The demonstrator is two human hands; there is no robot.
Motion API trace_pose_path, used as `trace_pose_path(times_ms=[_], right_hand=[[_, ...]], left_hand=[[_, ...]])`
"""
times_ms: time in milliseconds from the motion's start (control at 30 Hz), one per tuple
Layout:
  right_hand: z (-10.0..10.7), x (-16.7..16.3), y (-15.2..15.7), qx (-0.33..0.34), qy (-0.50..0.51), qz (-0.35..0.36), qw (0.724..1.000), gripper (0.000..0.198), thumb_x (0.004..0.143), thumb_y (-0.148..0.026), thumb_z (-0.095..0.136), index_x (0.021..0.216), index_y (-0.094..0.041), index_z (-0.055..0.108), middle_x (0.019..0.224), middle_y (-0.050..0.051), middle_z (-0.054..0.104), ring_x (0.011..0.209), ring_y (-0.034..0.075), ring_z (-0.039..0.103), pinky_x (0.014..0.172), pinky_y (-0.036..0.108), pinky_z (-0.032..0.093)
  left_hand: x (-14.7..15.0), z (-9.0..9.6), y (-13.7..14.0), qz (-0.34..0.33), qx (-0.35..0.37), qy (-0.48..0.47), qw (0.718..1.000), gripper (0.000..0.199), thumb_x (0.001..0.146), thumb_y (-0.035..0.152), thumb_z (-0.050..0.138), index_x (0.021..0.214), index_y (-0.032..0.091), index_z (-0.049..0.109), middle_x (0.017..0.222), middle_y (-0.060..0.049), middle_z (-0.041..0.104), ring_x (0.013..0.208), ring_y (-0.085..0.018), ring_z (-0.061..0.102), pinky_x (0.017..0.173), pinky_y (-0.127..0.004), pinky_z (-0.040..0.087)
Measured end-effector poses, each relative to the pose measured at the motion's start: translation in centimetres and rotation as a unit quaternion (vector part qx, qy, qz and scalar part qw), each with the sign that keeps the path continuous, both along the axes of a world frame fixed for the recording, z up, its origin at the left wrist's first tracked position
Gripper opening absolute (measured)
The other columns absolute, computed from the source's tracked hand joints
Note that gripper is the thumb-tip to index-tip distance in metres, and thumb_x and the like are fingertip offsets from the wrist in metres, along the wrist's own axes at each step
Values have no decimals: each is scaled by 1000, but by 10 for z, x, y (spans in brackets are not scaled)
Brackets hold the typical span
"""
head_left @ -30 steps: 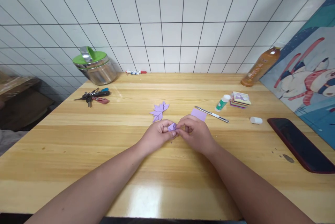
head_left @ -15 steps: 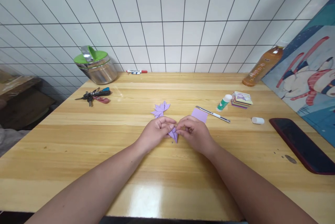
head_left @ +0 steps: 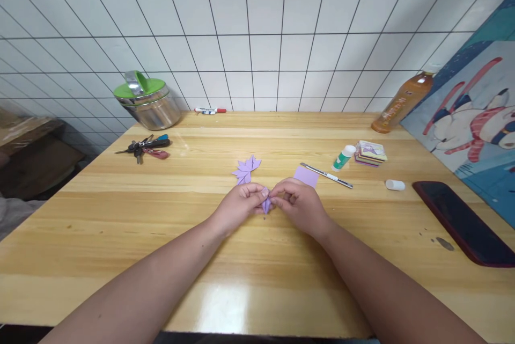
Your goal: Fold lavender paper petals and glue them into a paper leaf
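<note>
"Head view, first entry: what was in the hands?"

"One piece of folded purple paper, small, creased, narrowing to a point toward the near edge of the table. Located between the two hands, near the middle of the tabletop; whether it touched the wood could not be told."

"Condition of the grip?"

"Left hand: thumb on top of the paper, fingers curled beneath and behind, pinching its left side. Right hand: thumb and forefinger tips brought together at the paper's right edge; how much of the paper lay between them could not be made out."

"Items nearest the hands?"

"One pointed purple piece, several-pronged, flat on the wood just beyond the left hand. One purple square, partly hidden behind the right hand. One slim silver tool, lying aslant across the corner of that square."

"And to the right?"

"One green-and-white glue stick, just beside a stack of coloured paper; one small white cylinder, on its side; one dark phone with a red edge; one bottle of amber drink, at the back."

"Left and rear?"

"One bunch of keys; behind it, one steel pot with a green lid; near the wall, markers, one red-capped."
</note>
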State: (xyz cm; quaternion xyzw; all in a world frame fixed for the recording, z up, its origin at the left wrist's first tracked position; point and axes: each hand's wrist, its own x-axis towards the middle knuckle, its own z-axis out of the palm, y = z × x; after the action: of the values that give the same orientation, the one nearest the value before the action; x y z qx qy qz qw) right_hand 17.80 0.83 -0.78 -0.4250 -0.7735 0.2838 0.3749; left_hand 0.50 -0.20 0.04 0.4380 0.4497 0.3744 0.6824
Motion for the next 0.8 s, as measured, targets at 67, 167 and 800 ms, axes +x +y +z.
trace_pose_path(times_ms=[67, 167, 800], right_hand=[[0, 0, 0, -9, -3, -3, 1000, 9, 76, -19, 62, 84, -23, 66, 80, 1, 62, 59, 11, 53, 55, 23, 42], [0, 1, 1, -14, -3, 0, 1000, 5, 75, -20, 63, 79, -22, 66, 79, 1, 61, 62, 11, 53, 57, 24, 43], [6, -9, -4, -228, 152, -33, 961, 15, 75, -33, 60, 78, -19, 54, 60, -1, 62, 56, 15, 63, 54, 24, 47]], left_hand=[[0, 0, 1, 7, 10, 11, 1000, 32, 67, 44, 70, 73, 13, 63, 69, -4, 66, 66, -13, 60, 69, -28, 48], [1, 1, 0, 17, 13, 42, 999, 32, 67, 43, 71, 72, 13, 63, 67, -3, 65, 64, -13, 60, 67, -27, 48], [8, -9, -1, -39, 71, 30, 996, 23, 72, 35, 66, 78, 14, 59, 70, -3, 63, 62, -12, 57, 61, -25, 43]])
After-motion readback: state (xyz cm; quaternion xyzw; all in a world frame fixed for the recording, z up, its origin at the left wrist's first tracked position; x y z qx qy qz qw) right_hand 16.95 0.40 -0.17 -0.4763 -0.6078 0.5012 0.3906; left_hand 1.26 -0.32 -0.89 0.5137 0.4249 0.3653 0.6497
